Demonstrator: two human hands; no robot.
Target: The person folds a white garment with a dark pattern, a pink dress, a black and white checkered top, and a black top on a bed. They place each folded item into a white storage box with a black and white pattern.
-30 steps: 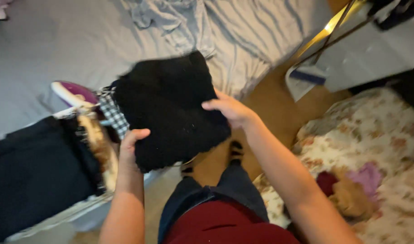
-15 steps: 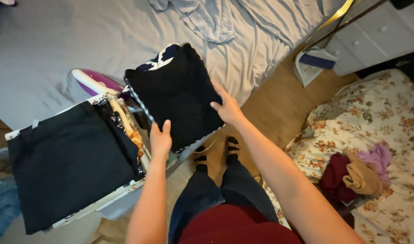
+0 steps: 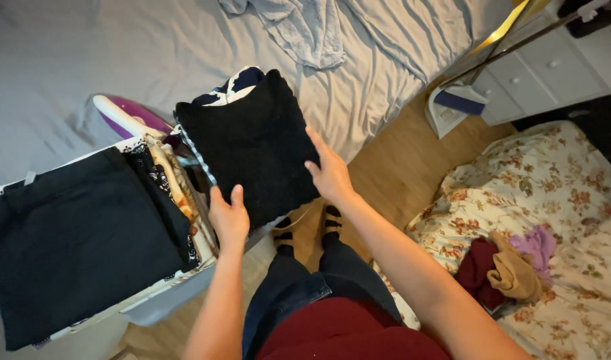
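Bedroom at home, laundry in progress. Bed (image 3: 119,53) with grey sheet beyond my hands (image 3: 279,193), crumpled grey garment (image 3: 305,30) on it. White drawers (image 3: 552,70) far right of hands, iron (image 3: 455,107) standing on wood floor (image 3: 392,167) beside them. Floral quilt (image 3: 552,200) right of my arm, small clothes heap (image 3: 512,267) on it. Ironing board (image 3: 152,300) left of hands, stacked with folded clothes (image 3: 79,233).
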